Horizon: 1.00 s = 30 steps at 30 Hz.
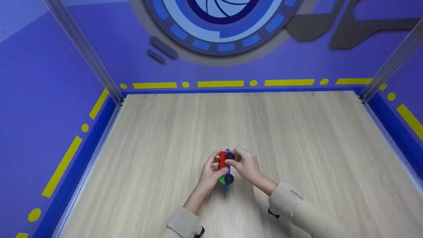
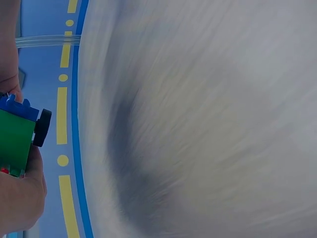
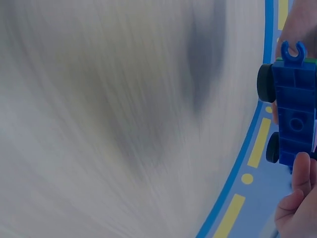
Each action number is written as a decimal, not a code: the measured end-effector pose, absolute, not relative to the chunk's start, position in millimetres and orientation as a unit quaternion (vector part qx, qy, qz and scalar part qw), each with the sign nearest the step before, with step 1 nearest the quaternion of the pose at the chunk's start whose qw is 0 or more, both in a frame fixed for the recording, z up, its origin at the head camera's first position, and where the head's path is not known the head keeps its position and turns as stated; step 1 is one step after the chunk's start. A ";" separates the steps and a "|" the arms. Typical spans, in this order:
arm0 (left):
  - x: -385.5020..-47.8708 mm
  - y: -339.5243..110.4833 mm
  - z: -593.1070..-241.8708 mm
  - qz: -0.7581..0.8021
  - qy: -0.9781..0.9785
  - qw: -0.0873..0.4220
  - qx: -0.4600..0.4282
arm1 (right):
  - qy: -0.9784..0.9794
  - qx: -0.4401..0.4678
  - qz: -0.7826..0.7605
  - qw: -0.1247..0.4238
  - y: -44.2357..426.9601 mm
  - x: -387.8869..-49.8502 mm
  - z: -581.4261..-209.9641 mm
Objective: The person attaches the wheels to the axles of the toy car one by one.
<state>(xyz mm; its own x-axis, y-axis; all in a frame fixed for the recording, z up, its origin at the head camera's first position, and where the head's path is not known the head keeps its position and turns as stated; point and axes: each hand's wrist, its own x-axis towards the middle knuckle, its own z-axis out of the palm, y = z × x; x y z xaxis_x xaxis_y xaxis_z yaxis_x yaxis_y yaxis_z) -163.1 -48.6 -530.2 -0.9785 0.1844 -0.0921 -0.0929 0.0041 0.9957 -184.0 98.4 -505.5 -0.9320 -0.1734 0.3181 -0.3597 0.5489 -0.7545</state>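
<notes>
Just above the table, both hands hold a toy train car between them. It has a blue wheeled base (image 3: 296, 111), black wheels (image 1: 229, 178), a red block (image 1: 223, 159) and a green block (image 2: 15, 141) on top. My left hand (image 1: 208, 175) grips the blocks from the left, thumb across them near the green part. From the right, my right hand (image 1: 248, 166) pinches the far end around a black wheel. The car is tipped on its side, wheels facing right in the head view. A blue hook-shaped coupler (image 3: 293, 53) sticks out of one end. Fingers hide part of the blocks.
The pale wooden tabletop (image 1: 158, 142) extends around the hands. Blue-purple panels (image 1: 105, 43) with yellow markings enclose its back and sides, with metal posts (image 1: 87, 49) at the back corners.
</notes>
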 end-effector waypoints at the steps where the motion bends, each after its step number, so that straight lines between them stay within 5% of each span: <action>1: -163.2 -48.7 -530.0 0.705 0.701 0.099 0.032 | -0.874 0.149 0.453 0.099 98.2 -184.2 -504.9; 20: -159.7 -53.4 -536.6 0.690 0.715 0.106 0.041 | -0.867 0.101 0.486 -0.039 100.6 -185.9 -501.7; 30: -158.9 -52.4 -535.3 0.688 0.716 0.105 0.047 | -0.868 0.125 0.480 0.028 101.5 -180.0 -509.9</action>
